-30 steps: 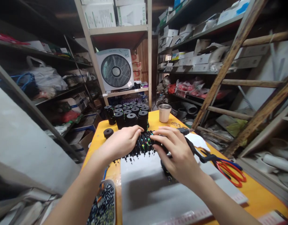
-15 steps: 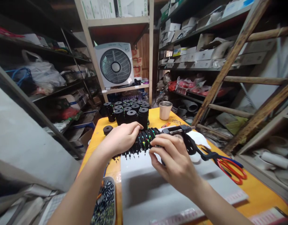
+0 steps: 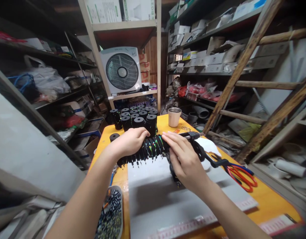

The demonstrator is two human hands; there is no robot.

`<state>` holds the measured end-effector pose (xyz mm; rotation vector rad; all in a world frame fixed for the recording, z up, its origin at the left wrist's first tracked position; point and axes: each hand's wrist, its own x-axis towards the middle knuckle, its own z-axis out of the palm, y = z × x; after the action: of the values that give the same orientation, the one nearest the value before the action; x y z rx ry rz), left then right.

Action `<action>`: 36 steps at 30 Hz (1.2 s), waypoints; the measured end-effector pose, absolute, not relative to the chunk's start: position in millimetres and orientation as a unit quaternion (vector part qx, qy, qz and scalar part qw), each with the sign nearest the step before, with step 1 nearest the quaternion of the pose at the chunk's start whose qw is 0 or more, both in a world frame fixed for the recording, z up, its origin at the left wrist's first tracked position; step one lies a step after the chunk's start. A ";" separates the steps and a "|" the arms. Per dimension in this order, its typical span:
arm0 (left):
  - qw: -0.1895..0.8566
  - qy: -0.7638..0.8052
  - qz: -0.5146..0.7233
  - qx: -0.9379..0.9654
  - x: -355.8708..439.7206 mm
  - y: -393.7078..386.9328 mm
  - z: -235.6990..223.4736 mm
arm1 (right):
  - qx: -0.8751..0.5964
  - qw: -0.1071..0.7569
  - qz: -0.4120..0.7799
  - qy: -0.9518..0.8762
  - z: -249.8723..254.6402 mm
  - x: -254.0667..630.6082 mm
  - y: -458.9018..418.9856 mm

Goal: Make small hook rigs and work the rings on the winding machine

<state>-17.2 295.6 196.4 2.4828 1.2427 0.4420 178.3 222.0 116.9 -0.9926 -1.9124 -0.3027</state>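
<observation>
Both hands on the row of black discs, set apart along it.
Left hand curled over left part, fingers partly hidden, can't tell if clamped; right hand half open, fingers stretched over right end, thumb on near side. Forearms angle inward. Row of black discs sits sideways above white board on yellow surface; upright spools behind.
</observation>
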 end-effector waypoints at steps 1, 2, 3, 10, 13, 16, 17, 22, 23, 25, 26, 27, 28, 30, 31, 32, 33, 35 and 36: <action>0.171 0.432 0.149 0.873 -17.2 298.3 196.8 | -0.405 0.464 -0.121 -0.778 117.8 178.7 223.5; 0.177 0.429 0.143 0.874 -17.0 301.4 197.3 | -0.408 0.464 -0.117 -0.778 119.2 179.2 225.0; 0.183 0.425 0.136 0.876 -16.8 304.4 198.0 | -0.411 0.463 -0.114 -0.777 121.1 179.8 226.6; 0.142 0.434 0.168 0.874 -19.3 294.6 208.7 | -0.423 0.436 -0.106 -0.787 135.1 181.5 236.3; 0.116 0.441 0.181 0.871 -23.2 272.4 206.8 | -0.421 0.427 -0.080 -0.796 139.9 184.9 232.4; 0.104 0.457 0.206 0.859 -26.1 256.3 198.0 | -0.418 0.471 -0.063 -0.775 142.3 194.1 215.7; 0.097 0.468 0.214 0.852 -26.6 253.7 195.0 | -0.415 0.493 -0.065 -0.762 141.1 198.6 207.5; 0.056 0.502 0.204 0.838 -25.2 254.3 189.4 | -0.417 0.444 0.058 -0.791 103.7 222.8 167.7; 0.049 0.502 0.199 0.840 -24.5 255.3 189.6 | -0.426 0.402 0.093 -0.805 90.6 226.3 163.7; 0.032 0.505 0.191 0.841 -23.3 257.1 189.9 | -0.458 0.321 0.113 -0.821 64.2 230.7 161.3; 0.024 0.508 0.187 0.840 -22.7 257.7 189.9 | -0.471 0.300 0.106 -0.823 52.4 231.7 162.6; 0.016 0.511 0.183 0.840 -22.3 258.2 189.8 | -0.480 0.286 0.098 -0.824 42.5 232.0 165.2; 0.010 0.513 0.180 0.839 -22.0 258.6 189.6 | -0.487 0.276 0.089 -0.824 34.6 231.9 168.5; 0.011 0.512 0.175 0.841 -21.8 259.6 189.4 | -0.494 0.266 0.076 -0.824 24.8 231.2 175.9; 0.017 0.509 0.175 0.843 -22.0 260.4 189.5 | -0.493 0.263 0.072 -0.826 22.2 231.0 179.4; 0.025 0.505 0.175 0.844 -22.4 261.5 189.9 | -0.488 0.261 0.069 -0.830 20.6 231.1 182.6; 0.042 0.501 0.177 0.846 -22.9 262.9 190.5 | -0.481 0.260 0.065 -0.835 19.4 231.4 185.3; 0.092 0.486 0.182 0.850 -24.1 267.0 192.6 | -0.456 0.259 0.050 -0.850 17.4 232.4 189.9; 0.119 0.478 0.184 0.851 -24.6 269.5 194.0 | -0.441 0.259 0.040 -0.858 16.3 232.8 191.8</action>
<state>-24.6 269.5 194.0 2.4868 1.3972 0.5366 232.8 191.8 16.3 -1.1966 -2.3268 0.1075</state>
